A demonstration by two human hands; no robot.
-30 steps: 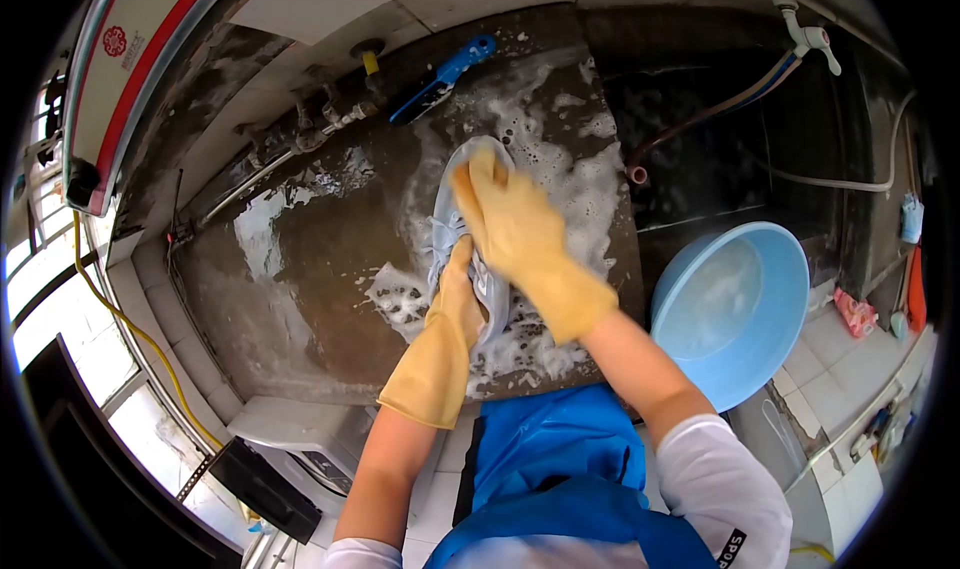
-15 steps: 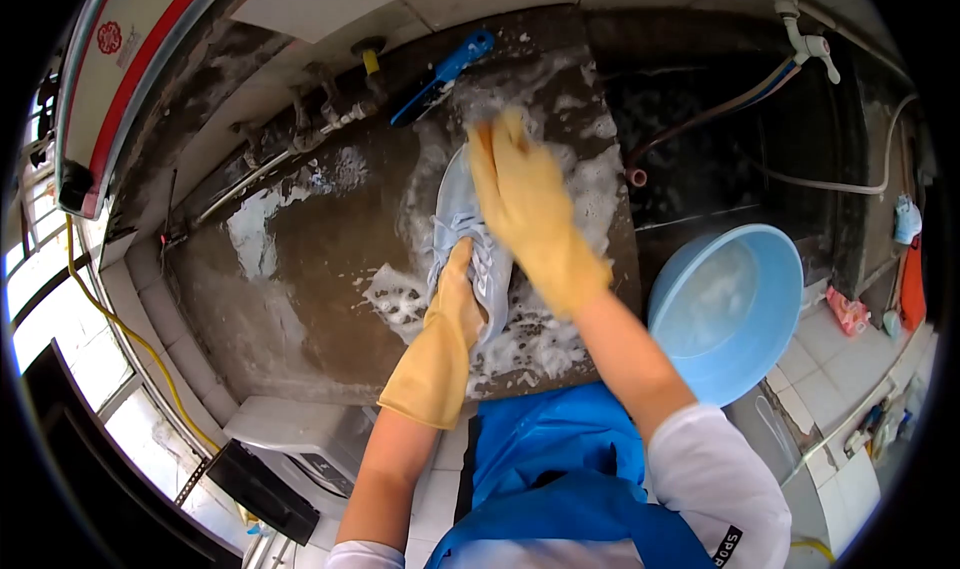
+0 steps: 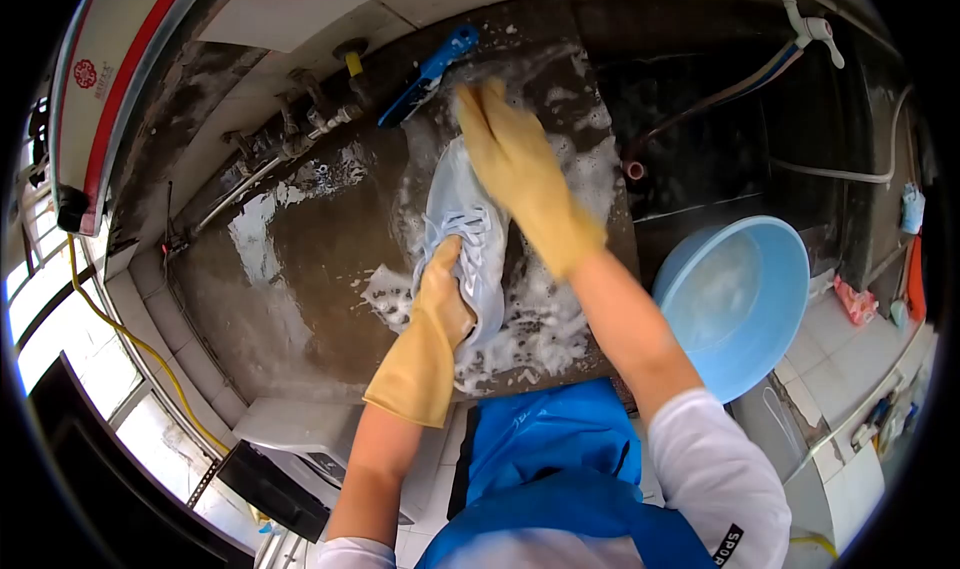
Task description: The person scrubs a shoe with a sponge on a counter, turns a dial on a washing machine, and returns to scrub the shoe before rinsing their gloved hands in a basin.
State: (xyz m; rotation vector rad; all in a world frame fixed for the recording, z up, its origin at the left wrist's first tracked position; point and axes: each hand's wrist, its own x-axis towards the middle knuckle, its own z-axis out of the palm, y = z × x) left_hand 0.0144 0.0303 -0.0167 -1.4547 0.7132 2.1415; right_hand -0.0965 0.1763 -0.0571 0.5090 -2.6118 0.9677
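A pale, wet sneaker point(image 3: 462, 184) with white laces lies on the soapy slab, toe pointing away from me. My left hand point(image 3: 443, 294), in a yellow rubber glove, grips it at the opening, thumb by the laces. Also gloved, my right hand point(image 3: 510, 154) is at the right edge of the toe, its fingers closed together and blurred by motion. Whatever sits under that palm is hidden. Beyond the toe lies a blue-handled brush point(image 3: 432, 71).
White suds point(image 3: 540, 319) spread over the dark slab point(image 3: 240, 319). To the right are a dark sink basin point(image 3: 700, 139), a tap point(image 3: 820, 31) with hoses, and a light-blue tub point(image 3: 770, 314) of cloudy water. Pipes point(image 3: 300, 134) run along the back wall.
My right hand has shifted slightly left and toward the far end, beside the toe. An orange-brown bit seen by its fingertips earlier is now out of sight. My left hand keeps its grip.
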